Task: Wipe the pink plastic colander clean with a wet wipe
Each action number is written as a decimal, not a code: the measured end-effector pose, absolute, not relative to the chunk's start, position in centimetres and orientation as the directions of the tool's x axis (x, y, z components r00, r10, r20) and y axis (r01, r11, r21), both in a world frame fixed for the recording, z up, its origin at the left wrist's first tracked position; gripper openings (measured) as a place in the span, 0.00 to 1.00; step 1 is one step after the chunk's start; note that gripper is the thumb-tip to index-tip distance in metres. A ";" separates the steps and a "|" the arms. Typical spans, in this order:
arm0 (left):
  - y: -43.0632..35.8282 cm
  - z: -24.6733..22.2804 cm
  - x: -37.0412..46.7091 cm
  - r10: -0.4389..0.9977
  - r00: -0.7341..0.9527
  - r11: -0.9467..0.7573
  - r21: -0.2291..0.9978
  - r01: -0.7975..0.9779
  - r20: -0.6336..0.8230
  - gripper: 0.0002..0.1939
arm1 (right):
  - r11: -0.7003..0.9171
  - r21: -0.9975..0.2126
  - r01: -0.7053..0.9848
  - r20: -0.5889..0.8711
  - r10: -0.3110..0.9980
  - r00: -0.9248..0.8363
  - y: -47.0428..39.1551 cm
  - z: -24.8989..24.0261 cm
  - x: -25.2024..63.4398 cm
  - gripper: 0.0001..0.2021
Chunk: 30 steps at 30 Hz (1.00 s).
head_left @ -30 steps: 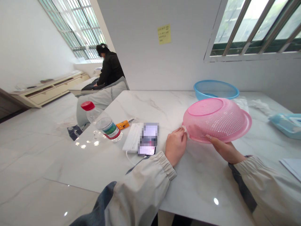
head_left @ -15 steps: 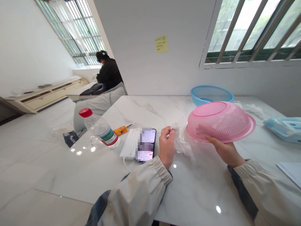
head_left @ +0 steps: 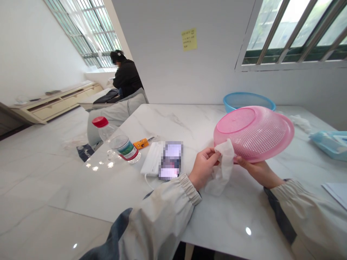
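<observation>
My right hand [head_left: 258, 172] grips the rim of a pink plastic colander [head_left: 260, 133], thumb outside, other fingers hidden beneath. The colander is tilted, its round base turned up and toward me, above the table. Between the fingers of my left hand [head_left: 205, 166] is a thin white wet wipe [head_left: 225, 159], hanging down in front of the colander's left edge. The wipe overlaps the rim in view; whether it presses on it I cannot tell. Behind the colander stands a blue plastic basin [head_left: 249, 99].
Left of my hands lie a phone [head_left: 170, 160], a white power bank [head_left: 152, 159] with a cable, an orange item [head_left: 141, 143] and a red-capped bottle [head_left: 121, 146]. A wipes pack [head_left: 330, 144] and crumpled wipes [head_left: 300, 122] are at right. A person [head_left: 126, 74] sits beyond the table.
My left hand has moved right with the wipe, from beside the colander to its near left edge. The colander has tipped a little more toward me. The camera view has shifted slightly.
</observation>
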<state>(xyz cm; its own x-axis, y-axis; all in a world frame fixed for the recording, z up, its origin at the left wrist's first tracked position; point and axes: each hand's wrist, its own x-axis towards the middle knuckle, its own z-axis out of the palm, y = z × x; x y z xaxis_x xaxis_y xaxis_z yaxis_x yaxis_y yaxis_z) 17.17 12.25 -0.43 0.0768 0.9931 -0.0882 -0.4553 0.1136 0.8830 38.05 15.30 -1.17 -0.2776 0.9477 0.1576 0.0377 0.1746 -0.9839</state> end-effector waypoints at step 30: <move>11.9 0.1 17.2 0.987 0.084 0.164 0.852 -0.497 -0.140 0.13 | 0.289 -0.948 0.132 0.293 0.956 0.014 16.5 -1.6 38.7 0.19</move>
<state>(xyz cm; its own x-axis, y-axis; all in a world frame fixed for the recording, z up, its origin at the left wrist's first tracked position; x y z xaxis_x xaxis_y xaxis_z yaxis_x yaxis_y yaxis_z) 17.17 11.87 0.13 0.0839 0.9865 -0.1405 -0.4971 0.1636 0.8521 38.71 16.52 -1.56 0.0142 0.9560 0.2929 0.1322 0.2886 -0.9483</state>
